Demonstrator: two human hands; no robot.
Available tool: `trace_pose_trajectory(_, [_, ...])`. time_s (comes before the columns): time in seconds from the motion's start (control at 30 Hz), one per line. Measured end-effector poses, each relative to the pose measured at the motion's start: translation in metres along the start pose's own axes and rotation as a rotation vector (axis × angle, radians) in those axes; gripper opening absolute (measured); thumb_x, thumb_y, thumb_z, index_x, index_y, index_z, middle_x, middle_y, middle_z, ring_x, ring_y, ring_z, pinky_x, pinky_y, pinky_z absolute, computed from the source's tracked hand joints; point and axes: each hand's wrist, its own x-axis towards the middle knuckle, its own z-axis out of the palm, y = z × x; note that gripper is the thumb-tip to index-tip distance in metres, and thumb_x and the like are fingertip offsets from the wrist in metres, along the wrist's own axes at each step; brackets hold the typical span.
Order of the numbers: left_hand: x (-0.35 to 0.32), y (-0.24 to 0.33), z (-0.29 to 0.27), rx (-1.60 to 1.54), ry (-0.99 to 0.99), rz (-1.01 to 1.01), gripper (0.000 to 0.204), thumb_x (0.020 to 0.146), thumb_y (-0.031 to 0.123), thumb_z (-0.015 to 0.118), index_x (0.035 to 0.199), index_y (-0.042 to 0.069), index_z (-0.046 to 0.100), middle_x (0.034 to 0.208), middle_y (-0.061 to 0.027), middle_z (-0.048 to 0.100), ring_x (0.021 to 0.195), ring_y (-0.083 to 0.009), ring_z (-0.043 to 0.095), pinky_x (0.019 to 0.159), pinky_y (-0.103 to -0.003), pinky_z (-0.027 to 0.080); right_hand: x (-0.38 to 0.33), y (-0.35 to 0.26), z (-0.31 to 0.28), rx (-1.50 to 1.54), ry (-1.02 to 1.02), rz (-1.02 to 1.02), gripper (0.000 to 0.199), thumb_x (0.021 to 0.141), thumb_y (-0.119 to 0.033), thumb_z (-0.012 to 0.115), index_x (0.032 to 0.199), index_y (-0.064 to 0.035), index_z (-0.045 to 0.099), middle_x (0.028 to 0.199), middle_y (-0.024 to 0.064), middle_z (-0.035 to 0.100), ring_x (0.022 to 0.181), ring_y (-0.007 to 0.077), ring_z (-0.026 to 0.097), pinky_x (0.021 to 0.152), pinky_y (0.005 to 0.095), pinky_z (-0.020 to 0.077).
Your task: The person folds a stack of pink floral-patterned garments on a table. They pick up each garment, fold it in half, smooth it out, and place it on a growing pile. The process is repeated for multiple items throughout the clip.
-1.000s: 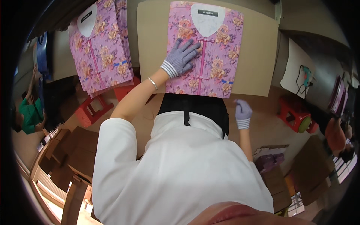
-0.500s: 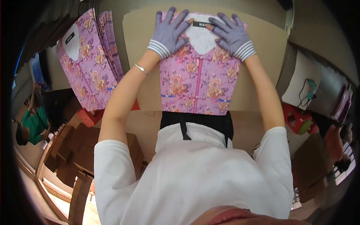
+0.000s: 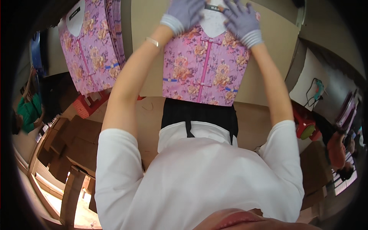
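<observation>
Nearest: one folded pink-purple floral garment (image 3: 205, 71), front up on the tan counter (image 3: 268, 86), lower edge at my waist. Next, at its collar end: my left grip (image 3: 186, 15), blurred, and right grip (image 3: 242, 23), both gloved, fingers spread wide, clasping nothing that I can see; the right, hanging beside me a second ago, now lies across the neckline from the left, so both shoulders can, I judge, be evenly flattened. Farther, to the left: a stack of like garments (image 3: 92, 50), apart from mine.
</observation>
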Motion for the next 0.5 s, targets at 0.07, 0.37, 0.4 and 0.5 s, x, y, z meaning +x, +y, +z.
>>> trace_pose_trajectory(0.07, [-0.059,0.041,0.010,-0.036,-0.100,0.078,0.064,0.078,0.034,0.065,0.135,0.012,0.047,0.147,-0.0091,0.040,0.137,-0.0337,0.034,0.110,-0.063,0.023,-0.047,-0.045,0.009,0.225,0.029,-0.108,0.055,0.082,-0.038,0.059,0.134,-0.0217,0.050,0.150,0.0056,0.038,0.141,0.0295,0.030,0.111,0.0620,0.0225])
trace_pose_trajectory(0.37, [-0.346,0.153,0.011,-1.065,-0.684,-0.395,0.032,0.094,0.017,0.053,0.122,0.004,0.060,0.115,-0.0167,0.065,0.108,-0.0298,0.062,0.098,-0.039,0.046,-0.332,-0.231,-0.017,1.024,-0.332,0.219,0.035,0.086,-0.020,0.058,0.120,-0.0139,0.061,0.121,0.0083,0.062,0.118,0.0289,0.055,0.100,0.0474,0.0416])
trace_pose_trajectory(0.4, [-0.333,0.145,-0.020,-1.050,-0.669,-0.432,0.028,0.096,0.015,0.050,0.117,0.002,0.064,0.103,-0.0168,0.069,0.097,-0.0282,0.067,0.091,-0.035,0.051,-0.344,-0.226,-0.018,1.092,-0.281,0.382,0.031,0.089,-0.019,0.056,0.118,-0.0120,0.062,0.111,0.0101,0.068,0.109,0.0288,0.061,0.096,0.0438,0.0459])
trace_pose_trajectory(0.5, [-0.316,0.124,-0.031,-1.324,0.060,-0.599,0.020,0.094,0.008,0.053,0.104,-0.003,0.066,0.095,-0.0095,0.071,0.088,-0.0143,0.066,0.082,-0.028,0.052,-0.346,-0.211,-0.015,1.345,0.012,1.008,0.026,0.089,-0.014,0.056,0.114,-0.0079,0.062,0.094,0.0142,0.070,0.088,0.0229,0.069,0.081,0.0357,0.0534])
